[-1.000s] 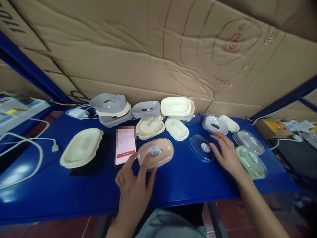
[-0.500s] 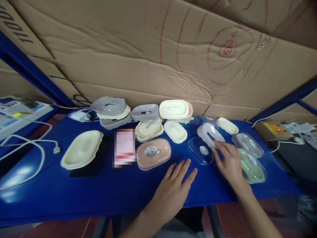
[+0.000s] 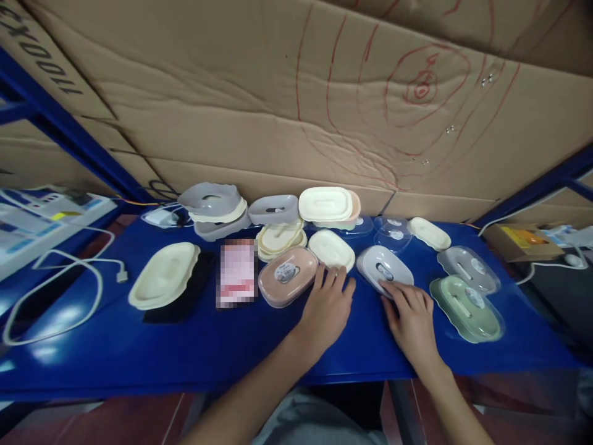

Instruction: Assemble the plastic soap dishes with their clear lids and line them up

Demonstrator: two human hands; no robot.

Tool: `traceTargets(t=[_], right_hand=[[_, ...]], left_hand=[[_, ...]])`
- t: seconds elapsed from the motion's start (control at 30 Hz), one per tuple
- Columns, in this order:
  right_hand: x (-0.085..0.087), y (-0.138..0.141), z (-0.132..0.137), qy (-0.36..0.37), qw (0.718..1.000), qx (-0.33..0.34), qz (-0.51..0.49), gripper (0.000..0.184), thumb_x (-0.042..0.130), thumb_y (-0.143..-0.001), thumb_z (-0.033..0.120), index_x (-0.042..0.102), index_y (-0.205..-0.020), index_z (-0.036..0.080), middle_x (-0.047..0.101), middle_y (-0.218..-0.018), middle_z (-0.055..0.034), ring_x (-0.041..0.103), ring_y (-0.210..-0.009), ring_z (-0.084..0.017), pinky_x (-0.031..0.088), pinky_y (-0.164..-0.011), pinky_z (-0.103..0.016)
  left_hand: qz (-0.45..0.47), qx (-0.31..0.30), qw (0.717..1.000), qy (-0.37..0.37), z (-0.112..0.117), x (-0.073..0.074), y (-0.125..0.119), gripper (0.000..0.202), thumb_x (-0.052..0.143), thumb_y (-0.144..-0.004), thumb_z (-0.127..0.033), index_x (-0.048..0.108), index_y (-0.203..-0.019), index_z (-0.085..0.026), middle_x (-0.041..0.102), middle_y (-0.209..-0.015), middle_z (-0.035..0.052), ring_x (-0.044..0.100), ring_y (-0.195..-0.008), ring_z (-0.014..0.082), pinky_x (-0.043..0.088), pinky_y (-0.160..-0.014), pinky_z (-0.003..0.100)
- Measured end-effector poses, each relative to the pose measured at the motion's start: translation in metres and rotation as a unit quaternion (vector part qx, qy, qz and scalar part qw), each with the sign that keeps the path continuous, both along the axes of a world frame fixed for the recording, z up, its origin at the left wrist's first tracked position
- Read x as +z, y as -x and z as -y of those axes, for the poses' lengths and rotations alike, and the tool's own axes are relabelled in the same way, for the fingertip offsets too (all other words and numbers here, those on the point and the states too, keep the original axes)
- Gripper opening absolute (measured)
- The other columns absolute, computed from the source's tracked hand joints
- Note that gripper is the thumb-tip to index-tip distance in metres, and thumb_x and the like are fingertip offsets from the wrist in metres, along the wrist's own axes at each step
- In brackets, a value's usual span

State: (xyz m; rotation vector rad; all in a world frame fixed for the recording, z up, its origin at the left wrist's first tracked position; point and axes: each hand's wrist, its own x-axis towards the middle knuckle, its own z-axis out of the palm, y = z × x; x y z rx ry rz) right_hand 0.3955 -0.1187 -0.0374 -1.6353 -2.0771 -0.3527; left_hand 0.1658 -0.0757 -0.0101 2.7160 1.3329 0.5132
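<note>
My right hand (image 3: pixel 410 315) pinches the near rim of a grey oval soap dish (image 3: pixel 393 262), fingers on top and thumb at the edge. A round label shows near its middle slot; whether a clear lid lies over or under it I cannot tell. My left hand (image 3: pixel 328 309) is open, palm down, fingertips beside the right end of a pink soap dish (image 3: pixel 273 287) with a clear lid and label. Just beyond those fingertips lies a cream oval tray (image 3: pixel 331 246).
Grey and cream dishes (image 3: pixel 213 201) are stacked at the back. A green dish (image 3: pixel 467 315) and a clear-lidded grey dish (image 3: pixel 456 262) lie right. On the left are a cream dish (image 3: pixel 162 278), a pixelated phone-like rectangle (image 3: pixel 237 272) and white cables (image 3: pixel 99 296). Cardboard (image 3: pixel 231 93) stands behind.
My right hand has drawn the grey dish nearer and left, over where a clear lid lay. My left hand has moved forward to the pink dish, which is turned slightly.
</note>
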Motion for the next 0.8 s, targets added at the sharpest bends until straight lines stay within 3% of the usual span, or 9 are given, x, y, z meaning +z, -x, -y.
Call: traceTargets(t=[0.07, 0.2, 0.3, 0.43, 0.6, 0.8], right_hand=[[0.002, -0.006, -0.005, -0.016, 1.000, -0.006, 0.004, 0.034, 0.053, -0.109, 0.023, 0.064, -0.140, 0.026, 0.075, -0.122, -0.0094, 0.068, -0.111, -0.029, 0.043, -0.100, -0.049], [0.009, -0.007, 0.000, -0.062, 0.998, 0.011, -0.016, 0.041, 0.060, -0.106, 0.020, 0.061, -0.147, 0.027, 0.074, -0.119, -0.0097, 0.068, -0.110, -0.028, 0.045, -0.100, -0.048], [0.012, 0.006, 0.018, -0.044, 0.996, 0.062, -0.041, 0.050, 0.062, -0.103, 0.016, 0.058, -0.151, 0.031, 0.074, -0.119, -0.0076, 0.070, -0.110, -0.026, 0.042, -0.109, -0.051], [0.008, 0.034, 0.039, 0.025, 0.994, 0.091, -0.053, 0.048, 0.060, -0.104, 0.018, 0.059, -0.150, 0.031, 0.075, -0.119, -0.0063, 0.070, -0.114, -0.026, 0.039, -0.115, -0.051], [0.007, 0.049, 0.039, 0.088, 0.990, 0.104, -0.044, 0.041, 0.055, -0.107, 0.024, 0.058, -0.148, 0.027, 0.068, -0.148, -0.0116, 0.055, -0.148, -0.034, 0.035, -0.123, -0.061], [0.026, 0.036, 0.047, 0.188, 0.955, 0.227, -0.026, 0.033, 0.057, -0.105, 0.019, 0.062, -0.137, 0.027, 0.067, -0.151, -0.0076, 0.052, -0.153, -0.027, 0.037, -0.128, -0.062]], left_hand=[[0.020, -0.056, 0.998, 0.024, 0.012, 0.007, 0.002, 0.034, 0.058, -0.105, -0.022, 0.066, -0.138, -0.018, 0.065, -0.146, 0.0180, 0.059, -0.140, 0.0358, 0.040, -0.122, 0.064], [0.067, -0.162, 0.983, 0.045, 0.042, 0.011, 0.010, 0.038, 0.054, -0.107, -0.018, 0.062, -0.143, -0.026, 0.058, -0.156, 0.0116, 0.058, -0.141, 0.0283, 0.048, -0.119, 0.051], [0.084, -0.116, 0.989, 0.021, 0.052, 0.007, 0.019, 0.050, 0.052, -0.103, -0.008, 0.058, -0.149, -0.026, 0.055, -0.159, 0.0133, 0.057, -0.142, 0.0300, 0.047, -0.120, 0.053], [0.118, -0.032, 0.992, 0.032, 0.047, -0.002, 0.031, 0.056, 0.055, -0.102, -0.011, 0.050, -0.156, -0.025, 0.050, -0.162, 0.0169, 0.054, -0.147, 0.0337, 0.051, -0.117, 0.056], [0.117, -0.030, 0.992, 0.027, 0.049, -0.011, 0.038, 0.058, 0.058, -0.103, -0.014, 0.047, -0.160, -0.024, 0.041, -0.169, 0.0180, 0.051, -0.150, 0.0352, 0.052, -0.118, 0.055], [0.091, -0.019, 0.995, -0.044, 0.069, -0.014, 0.058, 0.039, 0.057, -0.106, -0.016, 0.064, -0.143, -0.026, 0.048, -0.167, 0.0133, 0.053, -0.148, 0.0339, 0.048, -0.121, 0.057]])
